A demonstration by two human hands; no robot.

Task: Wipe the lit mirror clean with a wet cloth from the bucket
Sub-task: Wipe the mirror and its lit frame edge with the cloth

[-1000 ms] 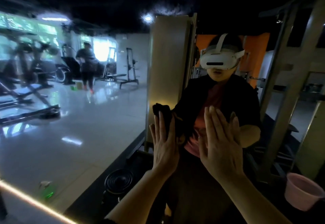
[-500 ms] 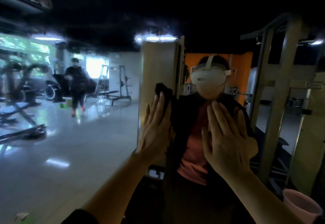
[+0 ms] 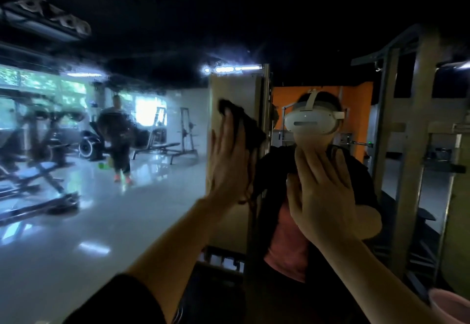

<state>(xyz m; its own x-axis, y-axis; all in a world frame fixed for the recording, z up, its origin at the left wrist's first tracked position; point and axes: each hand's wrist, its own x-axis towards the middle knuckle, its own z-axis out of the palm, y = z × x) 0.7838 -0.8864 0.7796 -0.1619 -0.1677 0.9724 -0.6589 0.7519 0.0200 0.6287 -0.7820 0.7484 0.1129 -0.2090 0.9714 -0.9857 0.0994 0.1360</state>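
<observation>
Mirror fills view, glass streaked and smeary near top, reflecting gym floor. Dark cloth crumpled, limp, pressed flat on glass under left hand, left of centre. Left grip released, fingers straight on cloth. Right hand flat, released, just right of it. Pink bucket rim near right corner.
</observation>
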